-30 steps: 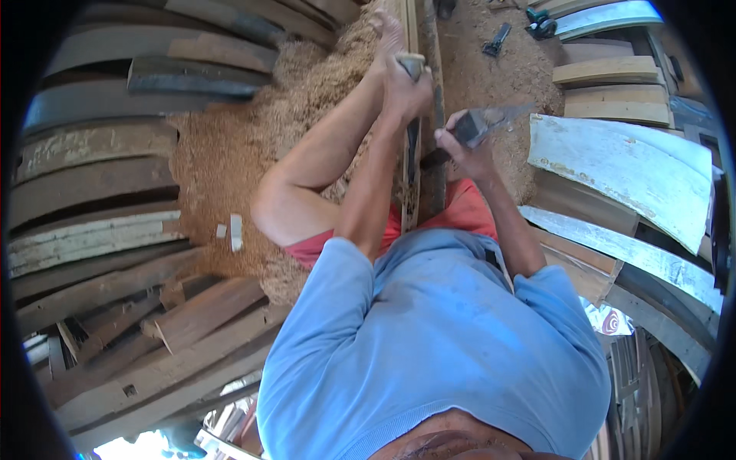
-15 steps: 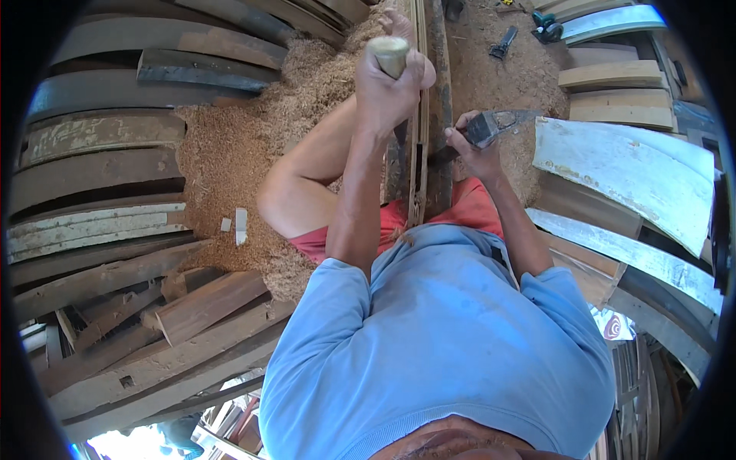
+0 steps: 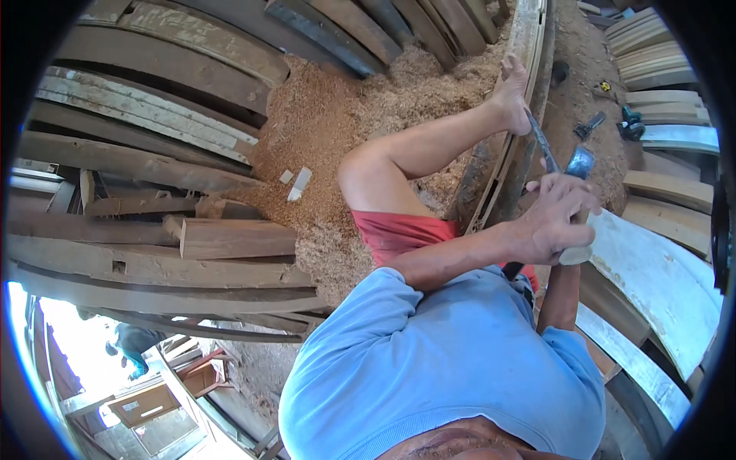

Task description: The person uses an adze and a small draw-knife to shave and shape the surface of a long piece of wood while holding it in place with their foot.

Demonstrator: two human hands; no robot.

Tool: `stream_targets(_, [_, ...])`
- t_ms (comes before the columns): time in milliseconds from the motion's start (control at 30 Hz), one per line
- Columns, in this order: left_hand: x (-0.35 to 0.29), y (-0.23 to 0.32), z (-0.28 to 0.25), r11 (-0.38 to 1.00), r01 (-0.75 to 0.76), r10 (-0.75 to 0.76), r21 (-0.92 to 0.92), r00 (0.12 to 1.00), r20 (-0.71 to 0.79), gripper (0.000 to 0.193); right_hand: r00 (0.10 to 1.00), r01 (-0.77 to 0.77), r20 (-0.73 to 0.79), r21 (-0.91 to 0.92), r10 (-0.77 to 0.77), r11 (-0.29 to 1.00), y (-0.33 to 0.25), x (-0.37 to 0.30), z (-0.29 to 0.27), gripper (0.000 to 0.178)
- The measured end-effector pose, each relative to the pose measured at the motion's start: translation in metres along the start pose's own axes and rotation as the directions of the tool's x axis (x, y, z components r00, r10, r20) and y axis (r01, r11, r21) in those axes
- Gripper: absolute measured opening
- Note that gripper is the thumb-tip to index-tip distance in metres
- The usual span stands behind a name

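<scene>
My left hand [image 3: 558,216] is closed round the pale wooden handle of a chisel [image 3: 543,146]. The handle's round butt points back toward me, and the long dark blade reaches forward to beside my bare foot. Most of my right hand is hidden behind the left; its forearm [image 3: 560,297] comes up from below. A dark metal hammer head [image 3: 580,162] sticks out just past the hands, its handle out of sight. Left of the hands, a long slotted timber [image 3: 526,34] runs away from between my legs. The chisel appears to be off the timber's slot.
Wood shavings [image 3: 307,123] are heaped at the left, with two small white pieces [image 3: 299,184] on them. Stacked boards [image 3: 153,165] line the left side. A broad whitish plank [image 3: 652,284] lies at the right. Near a green power tool [image 3: 631,124], a dark tool [image 3: 589,126] rests on the floor.
My left hand has swung right with the chisel, from above the timber to over my right hand. The hammer head has turned, and the whole view has shifted leftward.
</scene>
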State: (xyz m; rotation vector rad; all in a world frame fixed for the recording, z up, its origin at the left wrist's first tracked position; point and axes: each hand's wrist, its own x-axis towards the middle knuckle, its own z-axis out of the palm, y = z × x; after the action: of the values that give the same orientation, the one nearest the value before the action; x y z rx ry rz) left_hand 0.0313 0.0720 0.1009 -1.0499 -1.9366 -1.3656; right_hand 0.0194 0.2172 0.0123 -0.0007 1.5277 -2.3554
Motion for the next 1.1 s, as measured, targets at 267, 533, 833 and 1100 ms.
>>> stream_targets(267, [-0.074, -0.002, -0.007, 0.959, 0.108, -0.17, 0.263, 0.959, 0.225, 0.038, 1.0, -0.015, 0.01, 0.135, 0.013, 0.991, -0.013, -0.004, 0.005, 0.062])
stream_targets(533, [-0.204, -0.068, -0.002, 0.124, 0.838, -0.984, 0.531, 0.033, 0.176, 0.07, 1.0, 0.023, 0.005, 0.101, -0.023, 0.995, -0.008, -0.013, -0.006, 0.063])
stream_targets(833, [-0.181, -0.054, -0.004, 0.072, 0.884, -0.986, 0.462, -0.006, 0.167, 0.044, 0.996, -0.056, 0.073, 0.114, 0.048, 0.992, 0.001, -0.007, 0.001, 0.057])
stream_targets(1100, [-0.198, -0.011, 0.001, 0.192, 0.942, -0.981, 0.276, 0.182, 0.061, 0.061, 0.967, -0.115, 0.231, 0.03, 0.105, 0.993, 0.019, -0.02, 0.033, 0.054])
